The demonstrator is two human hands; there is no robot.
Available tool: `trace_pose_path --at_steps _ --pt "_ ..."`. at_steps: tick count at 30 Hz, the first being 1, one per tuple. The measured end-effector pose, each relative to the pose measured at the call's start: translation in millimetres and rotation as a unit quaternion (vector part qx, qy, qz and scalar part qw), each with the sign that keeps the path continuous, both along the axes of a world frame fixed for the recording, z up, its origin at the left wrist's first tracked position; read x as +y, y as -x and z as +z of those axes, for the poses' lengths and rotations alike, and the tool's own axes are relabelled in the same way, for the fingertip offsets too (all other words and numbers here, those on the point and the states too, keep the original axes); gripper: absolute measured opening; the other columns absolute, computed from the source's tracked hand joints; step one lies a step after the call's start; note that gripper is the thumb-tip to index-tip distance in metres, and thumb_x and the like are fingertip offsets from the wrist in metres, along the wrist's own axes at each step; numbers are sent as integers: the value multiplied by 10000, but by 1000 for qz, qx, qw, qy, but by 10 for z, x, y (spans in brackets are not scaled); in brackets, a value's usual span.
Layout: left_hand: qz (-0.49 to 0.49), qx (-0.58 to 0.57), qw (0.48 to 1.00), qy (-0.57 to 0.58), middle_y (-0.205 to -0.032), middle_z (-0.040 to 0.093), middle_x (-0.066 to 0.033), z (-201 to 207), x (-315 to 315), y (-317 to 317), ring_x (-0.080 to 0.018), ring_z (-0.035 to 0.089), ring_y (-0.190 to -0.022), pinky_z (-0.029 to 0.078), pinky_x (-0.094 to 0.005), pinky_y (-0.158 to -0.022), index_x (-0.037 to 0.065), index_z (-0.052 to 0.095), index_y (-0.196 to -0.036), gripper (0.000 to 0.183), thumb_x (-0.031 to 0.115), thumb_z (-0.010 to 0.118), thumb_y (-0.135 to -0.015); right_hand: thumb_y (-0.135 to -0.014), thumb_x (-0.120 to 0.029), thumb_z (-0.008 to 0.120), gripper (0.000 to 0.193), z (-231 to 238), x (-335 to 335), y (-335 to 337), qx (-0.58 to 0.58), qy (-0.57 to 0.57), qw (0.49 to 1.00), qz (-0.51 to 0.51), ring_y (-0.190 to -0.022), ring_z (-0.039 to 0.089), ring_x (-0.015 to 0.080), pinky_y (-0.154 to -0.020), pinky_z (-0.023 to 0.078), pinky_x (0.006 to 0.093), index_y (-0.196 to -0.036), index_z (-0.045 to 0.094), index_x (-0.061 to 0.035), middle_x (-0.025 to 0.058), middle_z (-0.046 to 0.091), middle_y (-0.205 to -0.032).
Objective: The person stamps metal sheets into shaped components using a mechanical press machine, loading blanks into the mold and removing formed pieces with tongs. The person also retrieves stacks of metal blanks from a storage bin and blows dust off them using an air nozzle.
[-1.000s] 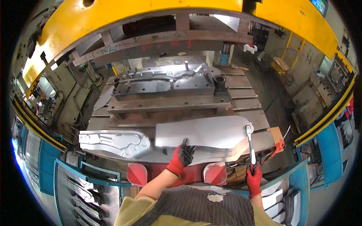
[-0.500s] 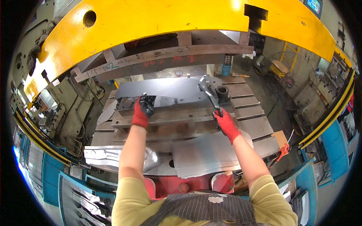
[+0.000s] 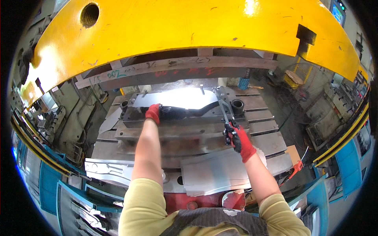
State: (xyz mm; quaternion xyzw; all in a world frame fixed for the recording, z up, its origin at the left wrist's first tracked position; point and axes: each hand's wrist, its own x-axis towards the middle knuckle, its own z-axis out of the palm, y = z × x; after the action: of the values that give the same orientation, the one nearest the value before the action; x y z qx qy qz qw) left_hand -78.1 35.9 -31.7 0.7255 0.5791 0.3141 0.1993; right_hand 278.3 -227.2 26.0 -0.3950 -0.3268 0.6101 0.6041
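Observation:
A flat grey metal sheet [image 3: 177,98] with a curved right end lies over the dark lower die [image 3: 177,125], bright with glare. At its near edge, left of the middle, my left hand [image 3: 153,113], in a red glove with dark fingers, grips the rim; its fingertips are partly hidden. My right hand [image 3: 239,139], gloved alike, is wrapped round the handles of long metal tongs [image 3: 225,108]. The tongs point away from me, their far end by the sheet's right end; whether the jaws touch it I cannot tell. A short upright pin [image 3: 202,89] stands at the sheet's far edge.
The yellow press ram [image 3: 189,27] spans above the die. Near me are a stack of flat sheets [image 3: 214,171] and a formed metal part [image 3: 108,171]. A round guide bushing [image 3: 237,104] stands right of the die. Orange-handled pliers [image 3: 296,168] hang at the table's right edge.
The sheet has moved right and now sits over the die's pin. My left hand has shifted right with it. My right hand and the tongs have drawn slightly toward me. The view has tilted.

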Motion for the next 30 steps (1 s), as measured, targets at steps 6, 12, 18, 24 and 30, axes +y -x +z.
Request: trace_pose_path --at_steps 6,12,18,24,30 --pt "84 328 941 -6 -1029 560 -191 219 -273 10 -340 518 -985 435 -384 -817 57 595 -977 374 373 441 -851 -855 -153 520 289 -437 -637 335 -63 -3 997 37 -505 437 82 -390 366 235 -1129 481 -70 -20 433 -627" --pt "8 -358 934 -5 -931 606 -44 538 -1537 -99 -136 551 -890 435 -266 -766 31 565 -1021 271 221 555 -828 -815 -77 566 185 -1008 -1949 -146 -121 47 985 -117 -588 486 75 -473 389 207 -964 465 -36 -8 478 -717" --pt "112 -486 829 -253 -1140 519 -96 362 -3415 890 -199 523 -1004 417 -334 -885 2 423 -1210 354 92 476 -871 -775 -59 588 395 -3356 -3582 -1202 -235 59 917 -317 -806 526 104 -695 421 243 -1157 491 -40 30 586 -954" --pt "527 -419 735 -81 -1178 487 -125 -1560 -4467 1769 -227 456 -1067 348 -336 -931 -9 385 -1245 512 316 497 -865 -772 -67 592 373 -3317 -3542 -1188 -277 77 930 -230 -810 533 109 -699 426 252 -1134 507 -39 38 592 -957" --pt "-23 242 919 312 -1308 398 -37 -3610 -5167 2487 -173 380 -1201 374 -349 -926 159 426 -1235 409 303 437 -853 -769 -76 595 352 -3098 -3181 -1159 -318 75 938 -113 -815 540 114 -702 431 260 -1112 524 -39 47 598 -960"
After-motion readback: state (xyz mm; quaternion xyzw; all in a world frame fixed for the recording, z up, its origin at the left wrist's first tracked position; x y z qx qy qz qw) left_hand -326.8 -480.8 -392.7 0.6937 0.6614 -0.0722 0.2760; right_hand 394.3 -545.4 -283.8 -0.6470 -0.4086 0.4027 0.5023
